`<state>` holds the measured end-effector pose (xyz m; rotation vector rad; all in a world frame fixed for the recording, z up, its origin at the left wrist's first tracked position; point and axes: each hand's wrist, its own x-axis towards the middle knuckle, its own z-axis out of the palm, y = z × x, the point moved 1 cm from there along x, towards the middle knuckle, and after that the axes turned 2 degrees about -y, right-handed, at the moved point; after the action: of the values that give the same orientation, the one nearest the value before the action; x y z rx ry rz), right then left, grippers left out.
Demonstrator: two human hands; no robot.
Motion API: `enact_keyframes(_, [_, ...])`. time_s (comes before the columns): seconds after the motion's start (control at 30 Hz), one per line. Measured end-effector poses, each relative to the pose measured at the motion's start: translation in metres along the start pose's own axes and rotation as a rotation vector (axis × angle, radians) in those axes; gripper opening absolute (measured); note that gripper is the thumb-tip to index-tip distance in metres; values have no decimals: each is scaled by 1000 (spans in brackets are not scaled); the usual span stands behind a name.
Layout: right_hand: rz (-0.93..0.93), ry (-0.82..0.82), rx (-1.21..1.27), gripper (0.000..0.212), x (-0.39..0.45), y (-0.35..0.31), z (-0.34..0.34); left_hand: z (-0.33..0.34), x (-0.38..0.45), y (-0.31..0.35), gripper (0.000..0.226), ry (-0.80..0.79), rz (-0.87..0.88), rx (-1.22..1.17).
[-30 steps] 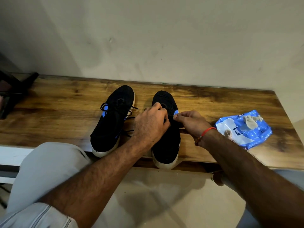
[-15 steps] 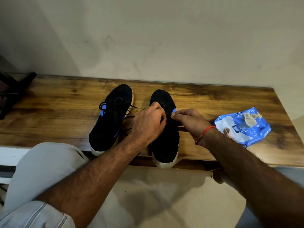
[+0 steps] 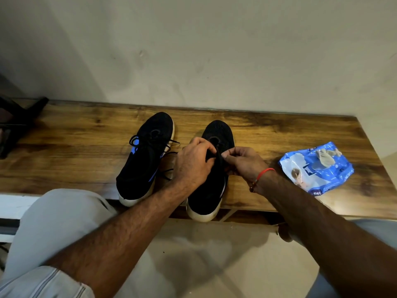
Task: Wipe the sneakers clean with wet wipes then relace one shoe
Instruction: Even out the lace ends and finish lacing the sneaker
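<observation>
Both hands pinch a black lace (image 3: 218,157) over the right-hand sneaker (image 3: 211,186) — the left hand (image 3: 193,163) curled round it from one side, the right hand (image 3: 243,161) nipping it between thumb and fingertips from the other. Each grip is pressed together on the lace, the knuckles nearly meeting above the shoe's tongue. That sneaker, black mesh with a pale sole, stands toe toward the wall, its heel hanging just past the near edge of the wooden desk (image 3: 75,151). Its partner, the left-hand sneaker (image 3: 146,160), sits just beside it — black with blue flashes, its laces loose and trailing out to both sides across the wood. A red thread bracelet (image 3: 261,175) circles the right wrist. Off to the right on the desk, apart from the shoes, lies a crumpled blue pack of wet wipes (image 3: 318,168), with a greyish used wipe (image 3: 325,159) bunched on top of it. At the far left edge of the desk a dark object (image 3: 19,123) is only partly in view; what it is cannot be told. The person is seated, with a knee in pale trousers (image 3: 58,224) at lower left, before a plain light wall (image 3: 193,50).
</observation>
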<state>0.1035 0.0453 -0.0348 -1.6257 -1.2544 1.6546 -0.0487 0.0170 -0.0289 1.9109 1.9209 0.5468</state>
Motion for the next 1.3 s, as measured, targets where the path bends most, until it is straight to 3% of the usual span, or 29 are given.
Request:
enact_keyframes(0.17, [-35,106,-252,24,14,-16,-24,-9,9,-7,69,-4,-85,-34])
enact_keyframes(0.3, [-134,419,-594,14,23,-38,-85,-11,10,-13,80,-3,-108,-143])
enact_keyframes(0.37, [-214,491,-757,12,20,-35,-89,-13,9,-14,83,-3,-112,-167])
enact_keyframes(0.43, [-386,409,-871,22,18,-25,-72,-15,9,-14,85,-17,-117,-177])
enact_keyframes(0.53, [-475,58,-1074,29,15,-14,-38,-14,10,-14,87,-24,-119,-185])
enact_keyframes(0.57, [-462,5,-1167,22,15,-13,-30,-14,10,-15,88,-24,-121,-188])
enact_keyframes(0.63, [-442,65,-1297,14,14,-19,-31,-15,10,-16,90,-27,-132,-201])
enact_keyframes(0.73, [-205,304,-1314,14,23,-28,-69,-17,11,-18,90,-30,-146,-218])
enact_keyframes(0.8, [-102,340,-1195,13,26,-29,-89,-17,11,-20,90,-33,-140,-216])
enact_keyframes(0.93, [-372,35,-809,13,15,-23,-48,-15,12,-17,89,-50,-134,-180])
enact_keyframes(0.97, [-405,-55,-834,16,12,-18,-32,-14,11,-16,89,-47,-133,-167])
enact_keyframes(1.03, [-411,-81,-976,5,12,-13,-18,-14,11,-15,88,-43,-131,-152])
enact_keyframes(1.13, [-313,70,-978,21,16,-21,-37,-15,10,-14,87,-48,-124,-177])
enact_keyframes(1.23, [-176,337,-1214,7,17,-32,-64,-17,10,-15,86,-40,-122,-186])
enact_keyframes(1.3, [-190,363,-1272,20,15,-32,-69,-17,10,-15,86,-43,-126,-180])
